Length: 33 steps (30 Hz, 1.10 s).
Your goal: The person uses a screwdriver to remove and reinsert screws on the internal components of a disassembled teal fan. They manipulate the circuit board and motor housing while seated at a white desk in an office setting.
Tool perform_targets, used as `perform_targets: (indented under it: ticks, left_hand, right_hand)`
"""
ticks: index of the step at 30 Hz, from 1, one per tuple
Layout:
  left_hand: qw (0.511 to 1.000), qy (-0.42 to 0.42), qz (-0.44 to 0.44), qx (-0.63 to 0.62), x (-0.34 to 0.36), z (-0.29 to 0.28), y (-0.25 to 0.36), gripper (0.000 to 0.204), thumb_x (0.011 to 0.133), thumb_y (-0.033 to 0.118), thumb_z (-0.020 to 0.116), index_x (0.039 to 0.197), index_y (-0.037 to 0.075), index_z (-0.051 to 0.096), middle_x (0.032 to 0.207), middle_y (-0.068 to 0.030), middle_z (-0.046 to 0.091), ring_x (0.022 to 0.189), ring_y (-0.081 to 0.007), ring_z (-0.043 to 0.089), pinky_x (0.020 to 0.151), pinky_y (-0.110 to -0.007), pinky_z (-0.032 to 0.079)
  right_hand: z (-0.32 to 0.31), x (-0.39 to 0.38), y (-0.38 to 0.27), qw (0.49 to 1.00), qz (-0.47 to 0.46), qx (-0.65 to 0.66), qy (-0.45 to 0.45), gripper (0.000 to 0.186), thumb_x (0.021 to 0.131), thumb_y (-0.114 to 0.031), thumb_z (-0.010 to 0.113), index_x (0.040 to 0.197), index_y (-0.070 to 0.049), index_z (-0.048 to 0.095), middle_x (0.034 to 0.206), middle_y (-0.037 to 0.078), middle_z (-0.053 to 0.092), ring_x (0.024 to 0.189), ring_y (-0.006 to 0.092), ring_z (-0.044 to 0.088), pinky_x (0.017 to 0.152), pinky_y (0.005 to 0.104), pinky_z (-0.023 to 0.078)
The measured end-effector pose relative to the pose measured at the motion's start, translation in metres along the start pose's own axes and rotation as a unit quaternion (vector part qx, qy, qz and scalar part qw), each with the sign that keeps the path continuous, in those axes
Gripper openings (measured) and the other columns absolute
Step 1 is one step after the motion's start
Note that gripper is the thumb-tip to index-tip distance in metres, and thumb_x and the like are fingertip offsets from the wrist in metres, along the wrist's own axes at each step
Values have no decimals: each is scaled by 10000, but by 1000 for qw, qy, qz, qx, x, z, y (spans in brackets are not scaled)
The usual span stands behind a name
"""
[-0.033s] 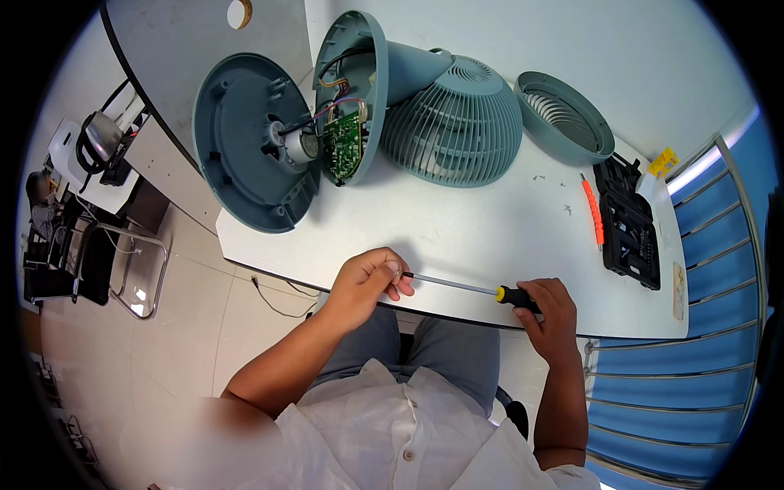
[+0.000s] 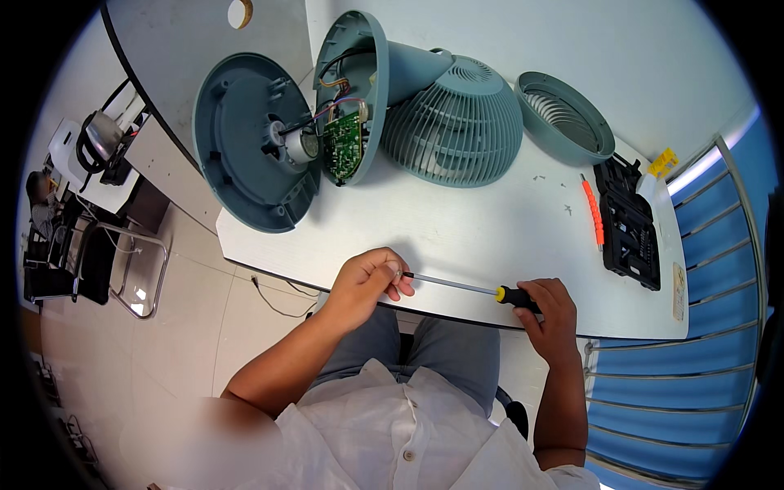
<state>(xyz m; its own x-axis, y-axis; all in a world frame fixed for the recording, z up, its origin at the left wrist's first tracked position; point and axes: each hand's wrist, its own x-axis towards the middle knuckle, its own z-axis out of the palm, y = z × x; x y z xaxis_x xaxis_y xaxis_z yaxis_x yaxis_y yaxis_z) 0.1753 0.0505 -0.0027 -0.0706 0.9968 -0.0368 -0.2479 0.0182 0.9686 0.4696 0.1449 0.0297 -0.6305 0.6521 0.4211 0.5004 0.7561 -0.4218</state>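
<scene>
Level across the front of the table lies a screwdriver (image 2: 457, 283) with a long steel shaft, a dark tip and a black and yellow handle. My right hand (image 2: 553, 314) is closed around that handle. At the other end, my left hand (image 2: 371, 282) pinches thumb and fingers together right by the tip; something small and shiny seems to be between them, too small to name. Beyond the hands stands an opened grey-green fan: a round base cover (image 2: 245, 155) with a motor (image 2: 302, 145), a base shell holding a green circuit board (image 2: 343, 147), and a slatted housing (image 2: 453, 131).
A round grille ring (image 2: 565, 118) lies at the back right. Several small screws (image 2: 568, 210) are scattered near an orange-handled screwdriver (image 2: 593, 212) and an open black tool case (image 2: 629, 229). Metal railings (image 2: 678, 371) run along the right. A loose cable (image 2: 282, 306) is on the floor.
</scene>
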Motion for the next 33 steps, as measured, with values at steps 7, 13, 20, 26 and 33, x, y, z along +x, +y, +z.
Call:
perform_targets:
  ticks: [7,13,20,26,33]
  left_hand:
    - [1000,12,4,1,0,1,0,229,972,127,404,896,-4,576,841,-75,618,764,-129,628,655,-240,479]
    - [1000,21,-7,15,0,4,2,231,954,150,411,852,11,566,838,-78,605,758,-148,635,644,-246,473]
    - [999,12,0,31,-1,5,2,217,953,128,411,849,15,563,848,-76,601,759,-137,631,649,-240,476]
    - [986,36,57,150,-1,14,-2,206,947,72,408,831,-15,555,844,-76,593,720,-111,616,615,-230,484]
    - [957,16,126,261,3,11,-5,146,870,47,470,790,-16,576,750,-86,591,617,-161,603,601,-284,477]
  right_hand:
    - [-1,0,2,1000,9,18,6,337,718,-119,733,1027,-22,640,946,118,633,842,283,596,716,364,488]
    - [2,0,0,1000,4,16,-3,339,724,-127,733,1036,-30,641,936,114,631,836,282,593,716,364,487]
    - [-4,0,-1,999,-11,-30,-6,381,695,-126,756,1049,-39,643,943,102,629,854,274,586,739,371,474]
    - [-30,4,-18,989,-56,-139,14,398,655,-130,773,1027,-51,657,923,68,635,838,253,581,713,365,457]
    - [-39,0,-22,981,-94,-171,24,396,614,-124,782,987,-53,669,870,53,643,771,245,594,663,349,460]
